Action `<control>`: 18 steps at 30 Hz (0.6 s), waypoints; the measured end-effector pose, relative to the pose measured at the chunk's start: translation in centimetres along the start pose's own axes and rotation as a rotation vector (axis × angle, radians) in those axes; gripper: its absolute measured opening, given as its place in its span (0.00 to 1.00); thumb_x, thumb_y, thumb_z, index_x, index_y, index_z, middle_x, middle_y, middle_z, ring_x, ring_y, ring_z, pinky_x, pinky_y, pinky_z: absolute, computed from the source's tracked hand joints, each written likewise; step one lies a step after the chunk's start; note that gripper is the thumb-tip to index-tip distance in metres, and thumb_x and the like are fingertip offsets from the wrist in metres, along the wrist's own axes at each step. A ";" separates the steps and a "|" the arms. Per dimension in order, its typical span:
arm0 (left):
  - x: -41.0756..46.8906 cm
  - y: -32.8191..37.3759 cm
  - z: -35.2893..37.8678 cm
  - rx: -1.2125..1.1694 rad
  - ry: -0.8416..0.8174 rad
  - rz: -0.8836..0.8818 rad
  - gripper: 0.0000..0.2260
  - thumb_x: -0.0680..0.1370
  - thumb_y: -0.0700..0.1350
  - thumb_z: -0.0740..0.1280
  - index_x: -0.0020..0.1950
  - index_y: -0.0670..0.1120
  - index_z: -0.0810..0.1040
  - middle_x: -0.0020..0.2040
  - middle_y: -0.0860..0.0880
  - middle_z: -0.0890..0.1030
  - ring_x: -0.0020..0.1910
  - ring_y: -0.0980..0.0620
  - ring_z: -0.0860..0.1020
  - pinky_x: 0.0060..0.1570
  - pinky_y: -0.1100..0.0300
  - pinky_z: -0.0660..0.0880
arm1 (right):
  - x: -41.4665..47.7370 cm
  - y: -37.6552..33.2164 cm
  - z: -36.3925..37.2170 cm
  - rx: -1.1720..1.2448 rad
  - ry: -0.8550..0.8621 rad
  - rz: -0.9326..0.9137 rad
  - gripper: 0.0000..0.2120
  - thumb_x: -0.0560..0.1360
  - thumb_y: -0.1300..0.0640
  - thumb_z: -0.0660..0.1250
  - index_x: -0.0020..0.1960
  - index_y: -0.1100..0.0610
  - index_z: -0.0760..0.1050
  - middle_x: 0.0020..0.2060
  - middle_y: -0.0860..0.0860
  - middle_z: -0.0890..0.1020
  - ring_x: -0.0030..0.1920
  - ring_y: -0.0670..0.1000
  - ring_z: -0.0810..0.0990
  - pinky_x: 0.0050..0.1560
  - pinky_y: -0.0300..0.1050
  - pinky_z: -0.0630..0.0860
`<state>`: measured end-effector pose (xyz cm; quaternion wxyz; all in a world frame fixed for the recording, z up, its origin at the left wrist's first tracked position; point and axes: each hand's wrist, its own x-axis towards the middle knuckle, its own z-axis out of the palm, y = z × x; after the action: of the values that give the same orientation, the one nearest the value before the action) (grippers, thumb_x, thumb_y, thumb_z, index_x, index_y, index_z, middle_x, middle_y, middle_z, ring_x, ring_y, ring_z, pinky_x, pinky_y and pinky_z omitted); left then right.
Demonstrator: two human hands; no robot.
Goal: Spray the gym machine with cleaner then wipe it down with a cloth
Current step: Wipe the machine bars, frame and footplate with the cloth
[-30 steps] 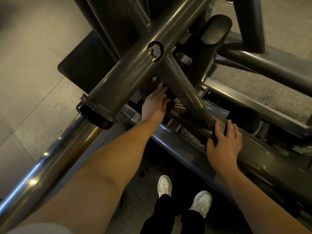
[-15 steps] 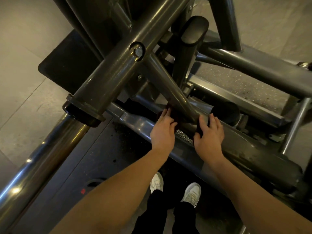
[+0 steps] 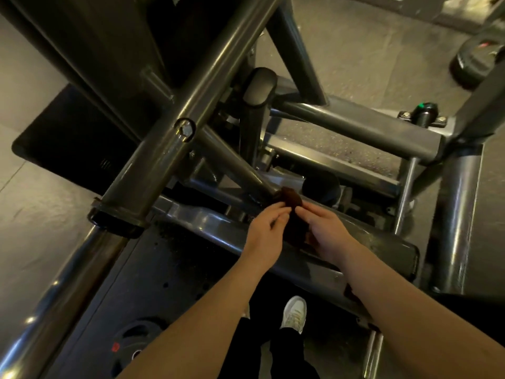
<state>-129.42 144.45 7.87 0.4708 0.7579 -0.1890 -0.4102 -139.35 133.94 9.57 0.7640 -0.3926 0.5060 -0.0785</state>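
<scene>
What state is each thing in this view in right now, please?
cloth: bunched up, pinched between both hands, against the lower end of the slanted strut.
left hand: fingers curled, pinching the cloth.
right hand: pinching the cloth's other side.
slanted strut: bare except for the cloth at its lower end.
weight plate: lying flat, partly hidden by the left arm.

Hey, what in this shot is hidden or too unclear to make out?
Head view only.
Cloth: lower part lost in shadow between left hand and right hand.
Weight plate: partly covered by the left forearm, red label too small to read.
Spray bottle: outside the frame.
</scene>
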 end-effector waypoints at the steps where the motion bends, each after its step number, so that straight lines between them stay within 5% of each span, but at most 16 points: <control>1: 0.1 0.4 -0.2 -0.007 0.093 -0.004 0.10 0.84 0.45 0.66 0.64 0.52 0.82 0.63 0.55 0.80 0.61 0.61 0.78 0.63 0.62 0.75 | 0.3 -0.6 -0.2 -0.004 0.022 -0.047 0.12 0.82 0.60 0.66 0.62 0.50 0.83 0.54 0.55 0.87 0.54 0.54 0.86 0.55 0.51 0.82; 3: 0.4 1.1 -0.8 -0.086 0.332 -0.079 0.12 0.82 0.49 0.69 0.66 0.53 0.78 0.57 0.55 0.80 0.54 0.60 0.79 0.51 0.66 0.76 | 1.4 -1.8 -0.5 -0.165 0.108 -0.220 0.13 0.83 0.58 0.67 0.61 0.42 0.81 0.54 0.49 0.86 0.56 0.50 0.85 0.60 0.48 0.80; 6: 1.6 1.7 -1.6 -0.262 0.496 -0.117 0.20 0.80 0.52 0.72 0.69 0.54 0.72 0.59 0.54 0.80 0.56 0.57 0.80 0.49 0.66 0.75 | 4.7 -2.4 -0.4 -0.585 0.169 -0.465 0.16 0.83 0.54 0.66 0.69 0.44 0.78 0.62 0.46 0.82 0.64 0.48 0.79 0.68 0.49 0.73; 11: 3.8 3.9 -3.0 -0.356 0.596 -0.049 0.16 0.80 0.50 0.72 0.68 0.50 0.78 0.58 0.56 0.83 0.55 0.63 0.80 0.51 0.70 0.72 | 8.8 0.3 -0.9 -1.371 -0.010 -0.398 0.17 0.85 0.52 0.61 0.72 0.48 0.76 0.76 0.45 0.71 0.79 0.52 0.61 0.73 0.56 0.62; 15: 4.4 4.1 -3.9 -0.306 0.673 -0.047 0.13 0.78 0.48 0.74 0.62 0.48 0.82 0.52 0.55 0.86 0.52 0.61 0.83 0.42 0.71 0.76 | 9.4 0.4 -3.1 -1.351 0.028 -0.347 0.17 0.85 0.52 0.60 0.73 0.48 0.75 0.77 0.45 0.69 0.78 0.52 0.60 0.72 0.54 0.58; 18: 4.6 4.1 -3.8 -0.282 0.672 -0.062 0.13 0.78 0.47 0.75 0.62 0.46 0.83 0.52 0.53 0.86 0.48 0.66 0.82 0.41 0.77 0.74 | 10.7 -0.7 -0.9 -1.083 -0.029 -0.312 0.15 0.84 0.52 0.63 0.69 0.46 0.79 0.70 0.48 0.77 0.71 0.53 0.72 0.74 0.58 0.64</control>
<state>-123.20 141.48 10.24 0.5937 0.7834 0.0576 -0.1744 -134.82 127.49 2.29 0.4396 -0.7999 0.3994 0.0858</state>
